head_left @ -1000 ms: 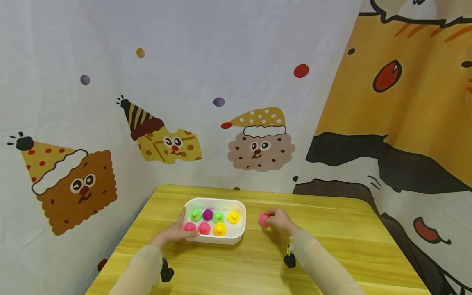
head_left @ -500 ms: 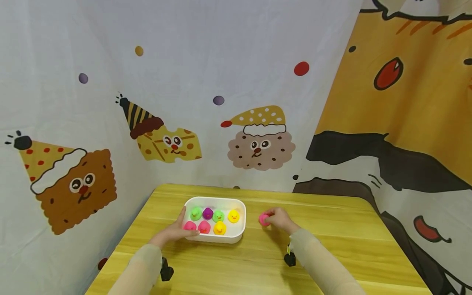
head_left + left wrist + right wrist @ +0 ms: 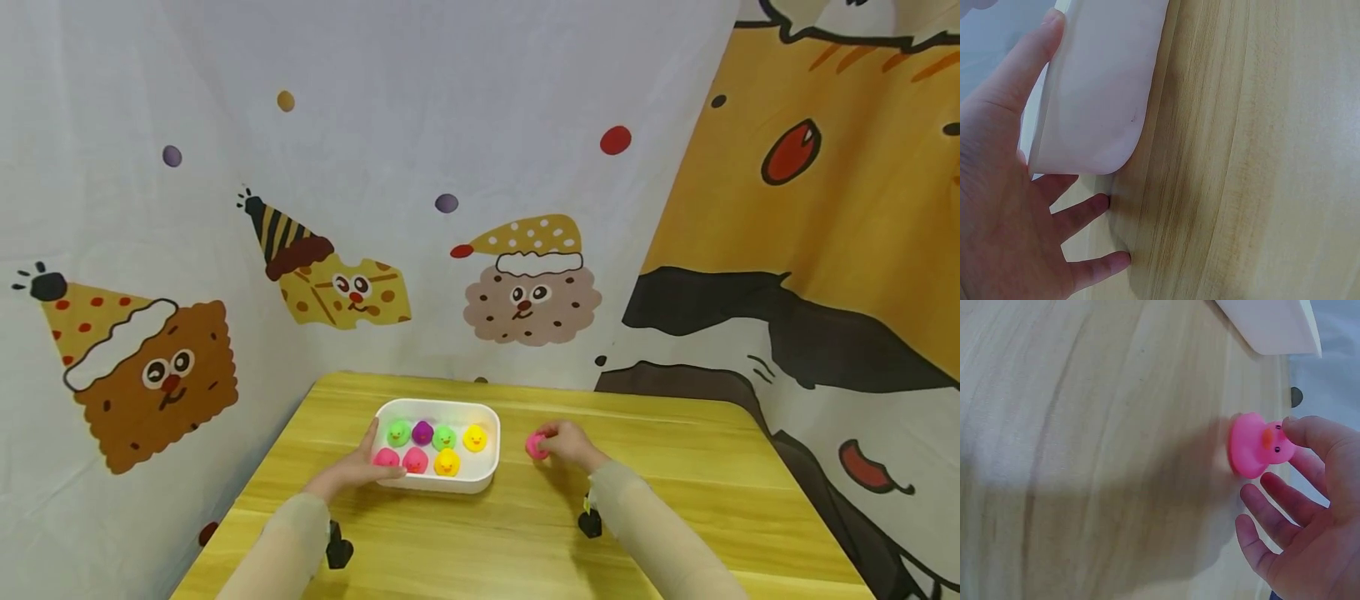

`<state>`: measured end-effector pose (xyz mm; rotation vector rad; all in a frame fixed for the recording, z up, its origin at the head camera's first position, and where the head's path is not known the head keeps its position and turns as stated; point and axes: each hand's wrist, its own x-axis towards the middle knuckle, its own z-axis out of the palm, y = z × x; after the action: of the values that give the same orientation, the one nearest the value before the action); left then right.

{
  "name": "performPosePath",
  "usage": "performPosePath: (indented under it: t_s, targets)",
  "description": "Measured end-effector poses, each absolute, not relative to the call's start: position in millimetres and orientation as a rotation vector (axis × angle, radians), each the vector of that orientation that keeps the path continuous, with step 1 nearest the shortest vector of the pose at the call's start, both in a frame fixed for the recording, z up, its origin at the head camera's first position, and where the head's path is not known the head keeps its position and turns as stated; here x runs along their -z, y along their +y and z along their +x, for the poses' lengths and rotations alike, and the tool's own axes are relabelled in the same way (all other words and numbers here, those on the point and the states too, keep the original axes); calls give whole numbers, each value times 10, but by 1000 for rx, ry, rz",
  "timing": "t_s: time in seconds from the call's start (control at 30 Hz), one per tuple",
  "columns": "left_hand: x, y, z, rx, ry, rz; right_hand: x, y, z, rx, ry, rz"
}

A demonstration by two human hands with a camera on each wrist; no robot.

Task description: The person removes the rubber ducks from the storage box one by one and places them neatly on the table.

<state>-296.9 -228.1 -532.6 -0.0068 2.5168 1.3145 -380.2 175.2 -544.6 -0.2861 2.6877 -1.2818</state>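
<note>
The white plastic box (image 3: 457,484) stands on the table in the head view, holding several small rubber ducks: pink (image 3: 415,460), green (image 3: 398,432), yellow (image 3: 447,462) and one purple duck (image 3: 423,432). My left hand (image 3: 348,471) rests round its front left corner. The thumb (image 3: 1050,31) lies on the long side's rim, and the other fingers spread loosely along the short end. To the right of the box, my right hand (image 3: 572,447) pinches a pink rubber duck (image 3: 1252,445) by the head between thumb and forefinger. The duck is upright, its base right at the tabletop; the remaining fingers are spread.
A wood-grain table (image 3: 495,550) lies under both hands. Behind it and to the left hangs a white cloth (image 3: 360,150) printed with cartoon snacks. Each wrist carries a small black device, such as the left one (image 3: 339,546).
</note>
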Motion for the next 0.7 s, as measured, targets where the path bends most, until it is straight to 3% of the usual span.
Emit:
performPosePath:
  t_s: [0.7]
  targets:
    - [5307,-2289,-2941,-1331,2514,2,4989,1273,-3943,1305,2655,-355]
